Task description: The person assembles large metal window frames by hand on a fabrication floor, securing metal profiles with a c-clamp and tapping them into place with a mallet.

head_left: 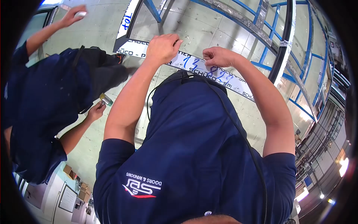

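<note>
A window or door frame point(134, 49) with printed white film and blue handwritten marks spans the view in front of my body. My left hand point(163, 48) rests over its near bar with the fingers curled across the top; whatever lies under them is hidden. Farther right, my right hand point(220, 57) is at the same bar, thumb and forefinger pinched together by the film's edge. Anything between those fingertips is too small to make out.
At the left a co-worker point(48, 93) in dark clothes holds a small white item in one hand and a yellow-green tool point(106, 99) in the other. Blue metal racks point(276, 33) stand beyond the frame. A thin black cable crosses my shirt.
</note>
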A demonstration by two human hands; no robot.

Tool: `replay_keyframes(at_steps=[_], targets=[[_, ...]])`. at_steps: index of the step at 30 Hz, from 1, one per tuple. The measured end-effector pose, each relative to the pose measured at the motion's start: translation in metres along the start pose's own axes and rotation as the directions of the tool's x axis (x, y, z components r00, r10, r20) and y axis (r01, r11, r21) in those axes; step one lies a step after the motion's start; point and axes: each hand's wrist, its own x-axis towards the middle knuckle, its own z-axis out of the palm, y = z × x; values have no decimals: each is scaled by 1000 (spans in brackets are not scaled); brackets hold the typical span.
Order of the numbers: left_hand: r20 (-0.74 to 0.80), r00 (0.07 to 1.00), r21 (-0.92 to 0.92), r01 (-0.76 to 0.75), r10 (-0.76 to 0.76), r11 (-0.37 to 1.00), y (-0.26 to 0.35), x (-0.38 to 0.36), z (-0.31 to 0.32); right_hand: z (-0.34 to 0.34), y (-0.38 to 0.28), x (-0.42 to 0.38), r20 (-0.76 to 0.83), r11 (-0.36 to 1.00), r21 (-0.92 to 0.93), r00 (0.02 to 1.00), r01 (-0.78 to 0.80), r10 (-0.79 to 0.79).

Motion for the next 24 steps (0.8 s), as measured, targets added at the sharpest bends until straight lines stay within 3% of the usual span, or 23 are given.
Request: replay_keyframes(at_steps=[6, 8, 9, 12, 15, 17, 20, 22, 23, 24], targets=[[-32, 999, 5, -38, 38, 999, -1, 0, -1, 6, -16, -25, -91, 998, -58, 996, 22, -27], [-37, 998, 3, -44, 44, 999, 1, -1, -2, 9, -10, -35, -248, 995, 22, 964, 100, -91], [-30, 999, 3, -36, 37, 999, 3, -1, -3, 12, -6, -38, -253, 995, 20, 963, 101, -93], [-46, 998, 16, -51, 52, 999, 0, -1, -3, 17, -1, -42, -250, 974, 227, 966, -14, 72], [-84, 991, 21, -104, 106, 994, -4, -1, 2, 30, 5, -39, -314, 977, 212, 946, -16, 83], [-54, 992, 117, -104, 111, 988, -3, -2, 1, 39, 7, -38, -365, 981, 192, 928, -3, 74], [-14, 998, 60, -62, 63, 996, 1, -1, -5, 49, 6, -47, -472, 978, 206, 879, 36, 67], [34, 999, 18, -34, 34, 999, 3, -1, -8, 58, 4, -55, -620, 970, 235, 778, 58, 104], [39, 998, 14, -43, 42, 999, 1, -2, -5, 62, 7, -59, -623, 969, 241, 774, 52, 114], [-13, 998, 18, -55, 55, 998, -1, -2, 0, 68, 12, -64, -686, 964, 261, 713, 54, 146]])
